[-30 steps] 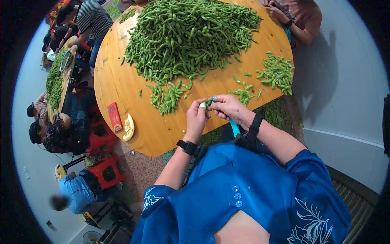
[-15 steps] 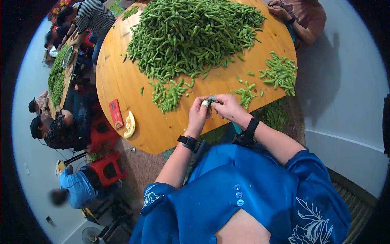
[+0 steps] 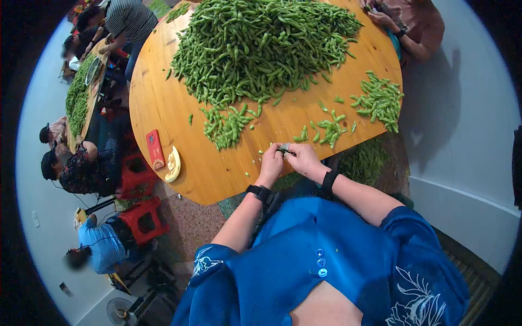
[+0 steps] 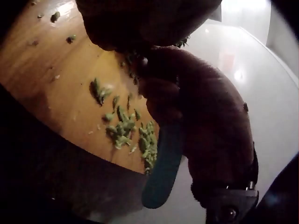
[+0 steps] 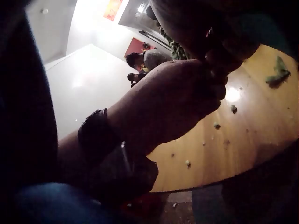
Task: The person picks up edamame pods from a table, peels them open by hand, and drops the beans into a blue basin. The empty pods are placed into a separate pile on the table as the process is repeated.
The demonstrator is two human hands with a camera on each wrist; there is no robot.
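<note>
Close together over the table's near edge, both hands have their fingers curled and their fingertips meeting. The left hand (image 3: 271, 164) pinches one side of a small dark item (image 3: 284, 151), too small to identify. On its other side is the right hand (image 3: 307, 161). In the left wrist view the right hand (image 4: 210, 107) grips a teal strip (image 4: 163, 170) that hangs below its fingers. The right wrist view shows the left hand (image 5: 163, 100) in shadow against the right. Green pods (image 3: 331, 129) lie just beyond the hands.
A large heap of pods (image 3: 261, 49) covers the far middle of the wooden table (image 3: 157, 98). Smaller piles (image 3: 225, 127) (image 3: 379, 100) lie nearer. A red packet (image 3: 155, 148) and a pale curved peel (image 3: 173, 164) are at left. Another person (image 3: 416, 24) sits at upper right.
Both hands have moved slightly down and right in the head view, their fingertips still together. A few more pods lie beside the small pile beyond the right hand.
</note>
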